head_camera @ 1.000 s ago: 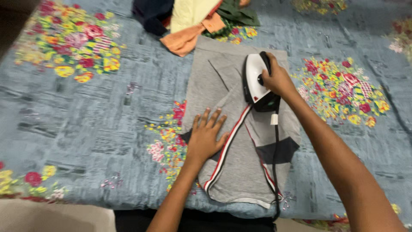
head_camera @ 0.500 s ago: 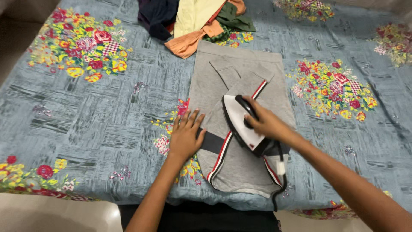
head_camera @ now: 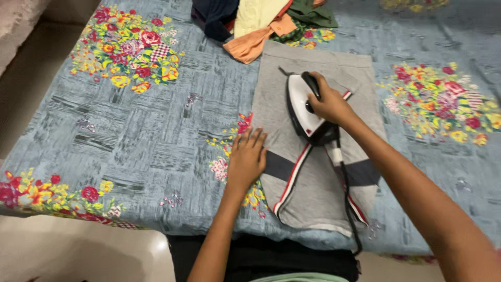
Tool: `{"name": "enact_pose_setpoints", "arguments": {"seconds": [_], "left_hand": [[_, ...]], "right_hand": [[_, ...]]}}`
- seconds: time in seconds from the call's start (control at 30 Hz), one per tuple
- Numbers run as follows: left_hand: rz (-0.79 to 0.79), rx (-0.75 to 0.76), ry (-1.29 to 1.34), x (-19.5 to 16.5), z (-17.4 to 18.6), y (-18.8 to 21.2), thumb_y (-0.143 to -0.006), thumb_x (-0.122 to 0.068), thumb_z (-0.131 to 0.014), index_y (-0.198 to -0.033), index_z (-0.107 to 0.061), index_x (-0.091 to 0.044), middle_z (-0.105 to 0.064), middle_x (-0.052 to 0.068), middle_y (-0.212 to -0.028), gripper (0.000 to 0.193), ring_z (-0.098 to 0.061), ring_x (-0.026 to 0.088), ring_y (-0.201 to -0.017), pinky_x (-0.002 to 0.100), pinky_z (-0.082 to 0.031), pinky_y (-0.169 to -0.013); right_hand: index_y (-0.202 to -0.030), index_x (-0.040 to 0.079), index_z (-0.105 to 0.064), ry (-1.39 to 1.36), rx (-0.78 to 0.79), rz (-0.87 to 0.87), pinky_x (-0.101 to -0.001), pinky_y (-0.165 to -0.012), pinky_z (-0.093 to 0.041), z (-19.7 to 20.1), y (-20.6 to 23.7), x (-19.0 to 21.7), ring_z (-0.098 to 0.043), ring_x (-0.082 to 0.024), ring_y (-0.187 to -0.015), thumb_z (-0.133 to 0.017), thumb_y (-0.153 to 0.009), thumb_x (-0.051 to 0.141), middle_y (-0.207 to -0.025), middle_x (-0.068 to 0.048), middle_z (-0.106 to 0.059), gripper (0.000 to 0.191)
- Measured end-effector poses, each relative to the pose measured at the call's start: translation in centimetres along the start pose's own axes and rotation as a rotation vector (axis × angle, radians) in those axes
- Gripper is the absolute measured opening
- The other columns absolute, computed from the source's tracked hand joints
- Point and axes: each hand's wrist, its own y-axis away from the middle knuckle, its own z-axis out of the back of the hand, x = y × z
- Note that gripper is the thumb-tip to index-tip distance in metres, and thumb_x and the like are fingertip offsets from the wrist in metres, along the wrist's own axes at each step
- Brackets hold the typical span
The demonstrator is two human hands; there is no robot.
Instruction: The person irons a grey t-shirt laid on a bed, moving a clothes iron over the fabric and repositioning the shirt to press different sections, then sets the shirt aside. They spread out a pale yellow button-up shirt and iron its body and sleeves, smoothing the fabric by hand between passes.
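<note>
Grey knit garment (head_camera: 313,156) with red-white striped trim lies flat on the floral bedsheet (head_camera: 130,130), left hand (head_camera: 245,159) spread flat on its edge, right hand (head_camera: 329,104) gripping the white electric iron (head_camera: 302,104) resting on it.

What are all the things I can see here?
Iron: one, white and black, on the grey garment.
Grey garment: one, grey with red, white and dark stripes, spread flat on the sheet.
Bedsheet: one, blue-grey with bright flowers, covering the surface.
Clothes pile: several, orange, cream, navy and green, at the far edge.
Cord: one, black, trailing from the iron.
Left hand: flat on the garment's edge.
Right hand: gripping the iron's handle.
</note>
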Motion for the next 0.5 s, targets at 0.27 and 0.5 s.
{"name": "enact_pose_setpoints", "arguments": {"seconds": [0.27,0.5], "left_hand": [[0.050,-0.078,-0.107,0.6,-0.4,0.6,-0.096,-0.018,-0.056,-0.140,-0.059,-0.006,-0.054,0.013,-0.150,0.045,-0.044,0.032,-0.143,0.048,-0.031,-0.118],[0.093,-0.059,-0.084,-0.2,0.3,0.7,-0.098,-0.018,-0.056,-0.139,-0.058,-0.005,-0.053,0.014,-0.150,0.043,-0.045,0.032,-0.144,0.048,-0.033,-0.118]], "right_hand": [[-0.158,0.024,-0.031,-0.209,0.364,0.066,-0.0373,-0.056,-0.053,1.4,11.7,4.4,-0.057,-0.019,-0.059,-0.060,-0.096,0.019,-0.089,-0.015,-0.065,0.069],[-0.154,0.017,-0.031,-0.054,0.141,0.338,-0.0503,-0.076,-0.055,-0.2,15.3,7.2,-0.072,-0.043,-0.088,-0.060,-0.098,0.022,-0.112,-0.029,-0.071,0.063]]}}
